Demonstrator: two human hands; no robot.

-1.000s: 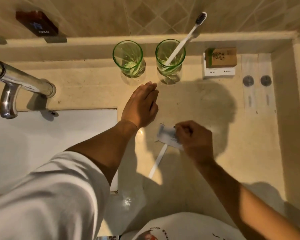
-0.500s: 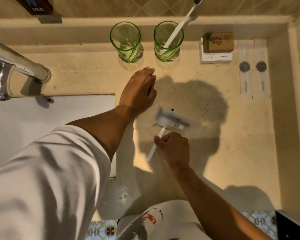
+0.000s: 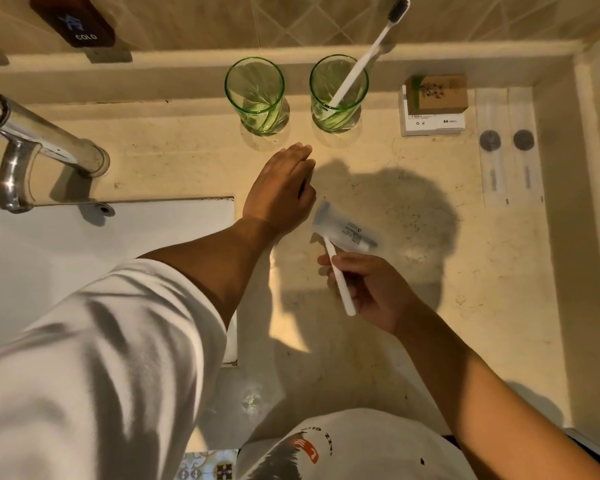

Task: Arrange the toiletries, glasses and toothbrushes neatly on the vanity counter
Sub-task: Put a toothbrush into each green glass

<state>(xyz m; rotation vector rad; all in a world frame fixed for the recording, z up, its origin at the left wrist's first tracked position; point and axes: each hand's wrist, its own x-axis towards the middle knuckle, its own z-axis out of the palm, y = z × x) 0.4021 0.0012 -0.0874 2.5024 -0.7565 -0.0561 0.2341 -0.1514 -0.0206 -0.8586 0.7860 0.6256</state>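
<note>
Two green glasses stand at the back of the vanity counter (image 3: 465, 271): the left glass (image 3: 255, 93) holds nothing, the right glass (image 3: 338, 91) holds a white toothbrush (image 3: 368, 53) with a dark head. My right hand (image 3: 371, 289) grips the handle of a second white toothbrush (image 3: 340, 278) whose head end is still inside a clear plastic wrapper (image 3: 345, 228). My left hand (image 3: 281, 188) rests flat on the counter, palm down, just left of the wrapper, holding nothing.
A brown soap box on a white box (image 3: 433, 105) sits right of the glasses. Two flat wrapped sachets (image 3: 508, 147) lie near the right wall. A chrome tap (image 3: 45, 143) reaches over the white basin (image 3: 84, 254) at left.
My right hand has shifted from the wrapper down to the toothbrush handle and lifted it, tilting it upright. My left hand has stayed put.
</note>
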